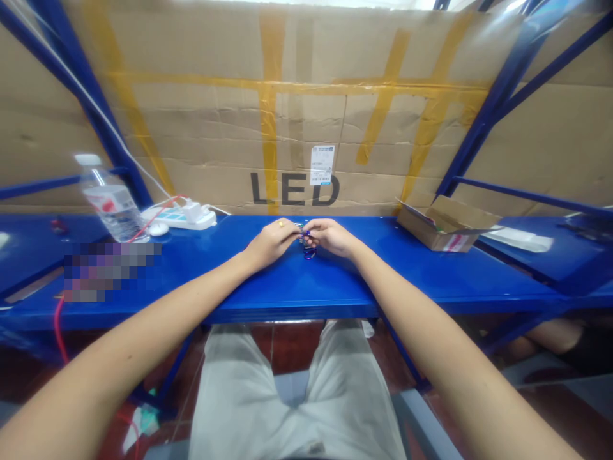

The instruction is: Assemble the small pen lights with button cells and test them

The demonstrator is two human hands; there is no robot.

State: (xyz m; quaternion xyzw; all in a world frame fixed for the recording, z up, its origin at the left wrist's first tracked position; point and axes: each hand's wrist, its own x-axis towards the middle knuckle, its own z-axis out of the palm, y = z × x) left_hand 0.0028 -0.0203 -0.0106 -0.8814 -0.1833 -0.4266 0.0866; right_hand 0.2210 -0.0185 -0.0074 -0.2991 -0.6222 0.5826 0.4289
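Note:
Both my arms reach forward over a blue metal shelf (297,287). My left hand (272,241), with a ring on one finger, and my right hand (330,236) meet at the middle of the shelf. Their fingers are pinched together on a small purple and blue object (307,246), too small to name, held just above the shelf surface. The fingertips of the two hands nearly touch each other around it.
A clear plastic water bottle (111,201) stands at the left, next to a white power strip (184,216) with a red cable. An open cardboard box (443,225) sits at the right. A cardboard wall marked LED (294,188) backs the shelf, between blue frame posts.

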